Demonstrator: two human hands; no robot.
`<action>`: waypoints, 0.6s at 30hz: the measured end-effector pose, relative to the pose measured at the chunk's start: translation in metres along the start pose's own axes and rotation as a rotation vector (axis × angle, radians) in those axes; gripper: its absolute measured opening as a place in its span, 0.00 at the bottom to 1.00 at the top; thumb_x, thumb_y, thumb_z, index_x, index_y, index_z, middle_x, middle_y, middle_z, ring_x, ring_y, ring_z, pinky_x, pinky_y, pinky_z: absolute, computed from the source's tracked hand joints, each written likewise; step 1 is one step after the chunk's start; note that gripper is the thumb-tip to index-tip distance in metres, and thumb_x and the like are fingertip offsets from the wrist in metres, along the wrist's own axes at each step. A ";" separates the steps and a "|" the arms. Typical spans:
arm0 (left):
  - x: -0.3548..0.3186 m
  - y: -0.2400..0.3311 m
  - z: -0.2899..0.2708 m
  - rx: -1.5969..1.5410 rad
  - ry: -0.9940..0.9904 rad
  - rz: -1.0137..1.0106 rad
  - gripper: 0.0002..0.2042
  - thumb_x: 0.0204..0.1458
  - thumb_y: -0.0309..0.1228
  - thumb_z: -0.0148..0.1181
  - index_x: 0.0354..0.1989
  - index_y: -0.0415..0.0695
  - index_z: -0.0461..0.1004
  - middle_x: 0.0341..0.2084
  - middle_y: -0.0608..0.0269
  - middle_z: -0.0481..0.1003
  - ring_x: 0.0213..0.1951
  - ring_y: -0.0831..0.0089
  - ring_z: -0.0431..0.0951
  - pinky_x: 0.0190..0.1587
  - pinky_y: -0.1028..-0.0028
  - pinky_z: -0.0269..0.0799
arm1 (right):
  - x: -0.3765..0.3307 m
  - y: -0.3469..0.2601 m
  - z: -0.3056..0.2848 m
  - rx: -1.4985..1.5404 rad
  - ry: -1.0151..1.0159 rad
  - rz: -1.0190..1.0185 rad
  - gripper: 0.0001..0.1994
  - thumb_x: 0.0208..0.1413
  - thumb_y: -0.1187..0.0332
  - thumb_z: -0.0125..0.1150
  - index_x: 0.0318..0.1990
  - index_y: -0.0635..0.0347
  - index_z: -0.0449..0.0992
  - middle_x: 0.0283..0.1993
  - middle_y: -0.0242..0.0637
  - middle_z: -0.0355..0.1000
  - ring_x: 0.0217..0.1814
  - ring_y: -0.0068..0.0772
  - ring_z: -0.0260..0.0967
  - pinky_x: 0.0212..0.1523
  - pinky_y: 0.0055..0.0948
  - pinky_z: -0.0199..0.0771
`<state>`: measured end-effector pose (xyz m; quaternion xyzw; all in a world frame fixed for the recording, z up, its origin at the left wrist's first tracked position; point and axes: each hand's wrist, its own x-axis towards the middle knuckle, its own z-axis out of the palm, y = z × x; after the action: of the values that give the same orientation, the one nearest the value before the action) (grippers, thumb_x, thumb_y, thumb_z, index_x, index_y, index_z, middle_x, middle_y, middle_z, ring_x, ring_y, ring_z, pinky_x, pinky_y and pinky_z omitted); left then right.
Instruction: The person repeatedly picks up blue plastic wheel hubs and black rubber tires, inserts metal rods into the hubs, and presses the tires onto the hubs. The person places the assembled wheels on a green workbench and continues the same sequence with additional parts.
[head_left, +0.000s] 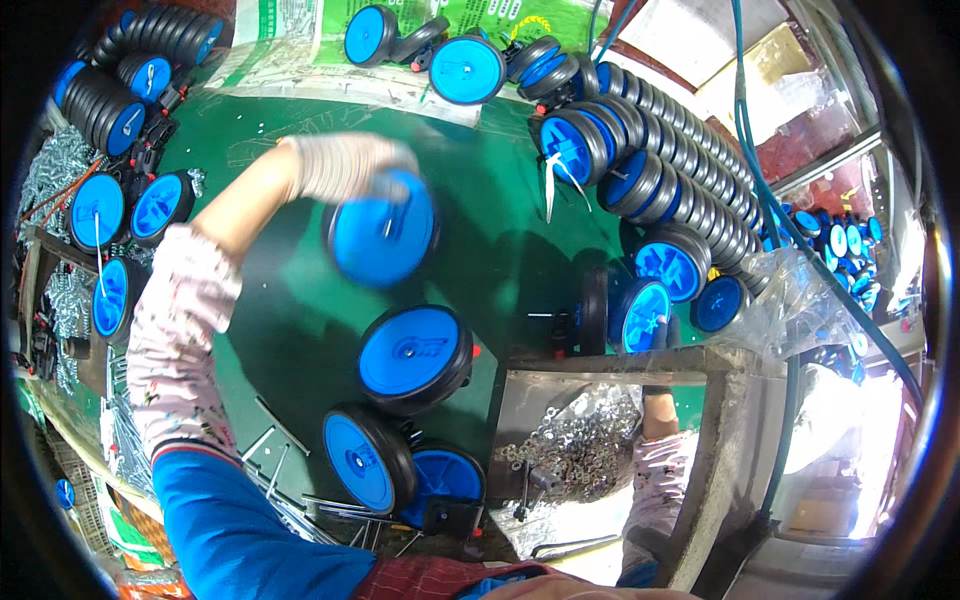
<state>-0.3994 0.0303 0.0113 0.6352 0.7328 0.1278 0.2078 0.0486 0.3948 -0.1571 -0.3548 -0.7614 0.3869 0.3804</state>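
Note:
My left hand (pixel 350 168), in a pale knitted glove, grips the upper edge of a blue wheel with a black tyre (pixel 375 245); both are blurred by motion above the green table. Below it lies another blue wheel (pixel 410 352) with a red-tipped part at its side. Nearer me a pair of wheels (pixel 360 470) is joined by a black bracket (pixel 452 515). My right forearm (pixel 660 480) passes under a metal frame (pixel 705 440). Mostly hidden by that frame, my right hand (pixel 672 332) is beside a blue wheel (pixel 640 315); its fingers cannot be made out.
Rows of black-tyred wheels (pixel 690 150) line the right side; more wheels (pixel 105 115) stand at the far left. Springs (pixel 65 180) and metal rods (pixel 275 480) lie at the left. Washers and nuts (pixel 585 440) fill a tray near me. A cable (pixel 745 120) hangs at right.

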 end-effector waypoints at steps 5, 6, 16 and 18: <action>0.040 0.023 -0.053 0.026 0.055 -0.212 0.19 0.59 0.41 0.55 0.52 0.41 0.72 0.35 0.51 0.78 0.38 0.61 0.80 0.40 0.64 0.76 | 0.001 0.002 0.001 0.053 -0.037 0.078 0.21 0.68 0.54 0.50 0.52 0.65 0.72 0.42 0.40 0.73 0.43 0.28 0.68 0.43 0.28 0.71; 0.076 -0.029 -0.048 0.243 0.519 0.107 0.22 0.56 0.43 0.59 0.53 0.42 0.70 0.35 0.48 0.78 0.37 0.54 0.81 0.43 0.61 0.76 | 0.004 0.000 0.001 0.056 -0.048 0.075 0.21 0.68 0.54 0.50 0.52 0.65 0.72 0.42 0.39 0.73 0.43 0.28 0.68 0.43 0.28 0.71; 0.243 -0.054 -0.025 0.703 0.518 -0.648 0.24 0.60 0.43 0.51 0.64 0.50 0.66 0.62 0.54 0.68 0.62 0.51 0.67 0.59 0.46 0.61 | -0.009 -0.004 -0.003 -0.043 0.029 -0.046 0.17 0.67 0.56 0.49 0.47 0.63 0.72 0.36 0.36 0.71 0.38 0.24 0.64 0.38 0.27 0.67; 0.217 -0.065 -0.026 0.581 0.475 -0.442 0.19 0.53 0.41 0.60 0.49 0.43 0.73 0.44 0.49 0.76 0.49 0.50 0.76 0.50 0.54 0.71 | -0.006 -0.002 -0.011 -0.028 -0.052 0.035 0.21 0.67 0.54 0.51 0.52 0.67 0.70 0.42 0.38 0.74 0.42 0.27 0.68 0.44 0.29 0.70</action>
<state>-0.4918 0.2354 -0.0261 0.4481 0.8842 0.0115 -0.1316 0.0602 0.3917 -0.1526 -0.3633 -0.7699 0.3920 0.3487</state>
